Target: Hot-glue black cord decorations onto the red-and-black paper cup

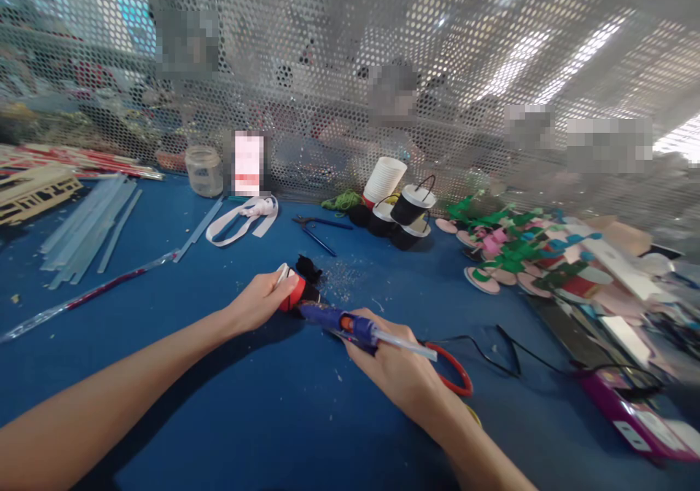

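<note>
Near the middle of the blue table my left hand [258, 300] grips a small red cup [290, 292] with a white rim, tipped on its side; black material covers part of it. A blue glue gun [328, 317] is in my right hand [402, 365], its fingers wrapped around the handle. From the gun's rear sticks out a clear glue stick [407, 345]. The nozzle is at the black part of the cup; whether it touches cannot be made out. Just behind the cup lies a crumpled black piece [309, 268].
Cutting pliers [322, 230], a white ribbon [219, 237], a jar [204, 171] and clear strips [92, 225] lie beyond. Black-wrapped cups [411, 206] stand near the mesh screen [306, 111]. At right are green-and-pink ornaments [497, 250], a purple power strip [628, 418] and a red loop [459, 370].
</note>
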`<action>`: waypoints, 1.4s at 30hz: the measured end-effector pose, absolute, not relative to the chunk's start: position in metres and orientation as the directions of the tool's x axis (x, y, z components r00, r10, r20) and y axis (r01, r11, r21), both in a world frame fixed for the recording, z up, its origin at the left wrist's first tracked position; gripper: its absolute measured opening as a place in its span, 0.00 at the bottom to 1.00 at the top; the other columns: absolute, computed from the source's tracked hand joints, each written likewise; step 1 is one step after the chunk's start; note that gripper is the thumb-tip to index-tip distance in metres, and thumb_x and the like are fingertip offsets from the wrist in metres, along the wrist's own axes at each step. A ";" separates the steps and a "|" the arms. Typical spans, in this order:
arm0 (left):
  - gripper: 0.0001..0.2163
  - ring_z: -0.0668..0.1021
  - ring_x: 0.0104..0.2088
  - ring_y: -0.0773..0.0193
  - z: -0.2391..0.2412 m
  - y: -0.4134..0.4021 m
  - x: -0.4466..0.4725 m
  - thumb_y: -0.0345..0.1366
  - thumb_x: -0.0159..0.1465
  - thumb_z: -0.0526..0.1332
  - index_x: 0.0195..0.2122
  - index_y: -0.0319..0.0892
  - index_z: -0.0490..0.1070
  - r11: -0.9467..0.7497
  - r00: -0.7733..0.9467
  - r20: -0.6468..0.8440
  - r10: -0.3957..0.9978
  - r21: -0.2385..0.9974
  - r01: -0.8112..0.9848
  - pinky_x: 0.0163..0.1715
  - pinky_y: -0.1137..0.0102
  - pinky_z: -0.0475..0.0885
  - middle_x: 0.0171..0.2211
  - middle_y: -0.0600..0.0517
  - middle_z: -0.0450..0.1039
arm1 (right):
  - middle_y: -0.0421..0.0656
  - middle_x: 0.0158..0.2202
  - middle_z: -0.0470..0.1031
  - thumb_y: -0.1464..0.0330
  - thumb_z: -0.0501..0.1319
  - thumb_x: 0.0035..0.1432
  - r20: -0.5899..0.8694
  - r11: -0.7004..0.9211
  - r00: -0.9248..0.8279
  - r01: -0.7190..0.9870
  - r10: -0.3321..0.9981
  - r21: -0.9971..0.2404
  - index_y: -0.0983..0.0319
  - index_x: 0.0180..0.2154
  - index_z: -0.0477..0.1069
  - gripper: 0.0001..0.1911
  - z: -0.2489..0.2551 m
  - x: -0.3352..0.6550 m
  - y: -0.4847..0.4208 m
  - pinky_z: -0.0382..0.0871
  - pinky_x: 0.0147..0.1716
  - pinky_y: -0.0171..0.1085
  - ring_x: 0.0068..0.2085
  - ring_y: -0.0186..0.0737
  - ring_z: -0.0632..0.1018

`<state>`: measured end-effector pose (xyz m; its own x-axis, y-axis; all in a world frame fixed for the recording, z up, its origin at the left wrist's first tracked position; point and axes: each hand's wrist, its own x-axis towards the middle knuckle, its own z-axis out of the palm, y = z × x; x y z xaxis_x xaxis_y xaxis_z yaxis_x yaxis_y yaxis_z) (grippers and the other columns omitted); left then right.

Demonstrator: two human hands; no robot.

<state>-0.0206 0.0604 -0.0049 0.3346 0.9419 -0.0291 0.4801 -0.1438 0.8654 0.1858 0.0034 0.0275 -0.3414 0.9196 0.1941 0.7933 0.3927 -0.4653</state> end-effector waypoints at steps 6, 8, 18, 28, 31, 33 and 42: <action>0.18 0.56 0.23 0.71 -0.004 0.061 -0.020 0.47 0.60 0.42 0.22 0.39 0.57 -0.186 0.369 0.000 0.930 0.862 0.471 0.23 0.74 0.53 0.21 0.57 0.52 | 0.40 0.23 0.72 0.68 0.54 0.49 0.197 0.311 -0.243 0.791 0.950 -0.527 0.62 0.32 0.66 0.06 0.021 0.191 0.010 0.63 0.22 0.31 0.23 0.36 0.72; 0.18 0.56 0.23 0.71 -0.004 0.061 -0.020 0.47 0.60 0.42 0.22 0.38 0.58 -0.193 0.371 0.003 0.928 0.858 0.476 0.23 0.74 0.53 0.21 0.57 0.52 | 0.40 0.24 0.73 0.67 0.54 0.49 0.197 0.302 -0.231 0.781 0.953 -0.546 0.62 0.33 0.67 0.07 0.019 0.191 0.011 0.63 0.22 0.31 0.23 0.37 0.73; 0.20 0.57 0.22 0.71 0.000 0.058 -0.020 0.47 0.60 0.42 0.23 0.38 0.61 -0.213 0.399 -0.007 0.917 0.838 0.502 0.22 0.74 0.53 0.20 0.57 0.52 | 0.41 0.24 0.72 0.66 0.54 0.49 0.273 0.344 -0.227 0.771 0.935 -0.536 0.62 0.32 0.69 0.09 0.010 0.196 0.017 0.62 0.21 0.31 0.25 0.37 0.73; 0.19 0.56 0.21 0.71 -0.001 0.058 -0.021 0.47 0.60 0.41 0.22 0.38 0.59 -0.237 0.413 0.000 0.911 0.819 0.523 0.21 0.74 0.53 0.19 0.58 0.52 | 0.41 0.25 0.72 0.66 0.54 0.51 0.218 0.313 -0.226 0.729 0.950 -0.609 0.62 0.32 0.68 0.08 0.012 0.197 0.018 0.65 0.25 0.32 0.25 0.36 0.72; 0.19 0.57 0.21 0.72 -0.001 0.058 -0.021 0.47 0.60 0.41 0.22 0.38 0.59 -0.247 0.417 0.007 0.909 0.815 0.525 0.21 0.74 0.53 0.19 0.57 0.52 | 0.42 0.26 0.72 0.65 0.54 0.50 0.182 0.289 -0.225 0.742 0.957 -0.604 0.63 0.35 0.68 0.11 0.012 0.197 0.017 0.65 0.25 0.33 0.26 0.37 0.73; 0.19 0.57 0.21 0.72 -0.001 0.058 -0.021 0.46 0.60 0.42 0.22 0.38 0.60 -0.248 0.415 0.010 0.910 0.816 0.522 0.21 0.74 0.53 0.19 0.57 0.52 | 0.41 0.25 0.72 0.65 0.54 0.50 0.162 0.264 -0.208 0.754 0.965 -0.602 0.63 0.36 0.68 0.12 0.011 0.198 0.018 0.65 0.24 0.33 0.25 0.37 0.73; 0.19 0.57 0.22 0.71 0.002 0.057 -0.021 0.45 0.60 0.42 0.23 0.37 0.62 -0.251 0.410 0.016 0.912 0.812 0.527 0.22 0.74 0.54 0.20 0.57 0.54 | 0.41 0.23 0.72 0.64 0.56 0.48 0.191 0.243 -0.161 0.781 0.968 -0.576 0.64 0.31 0.70 0.11 0.012 0.195 0.016 0.64 0.21 0.32 0.23 0.37 0.72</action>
<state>-0.0213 0.0572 0.0016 0.4099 0.9120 0.0161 0.5270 -0.2512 0.8119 0.1947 0.0161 0.0122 -0.1610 0.9683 0.1909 0.7806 0.2433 -0.5757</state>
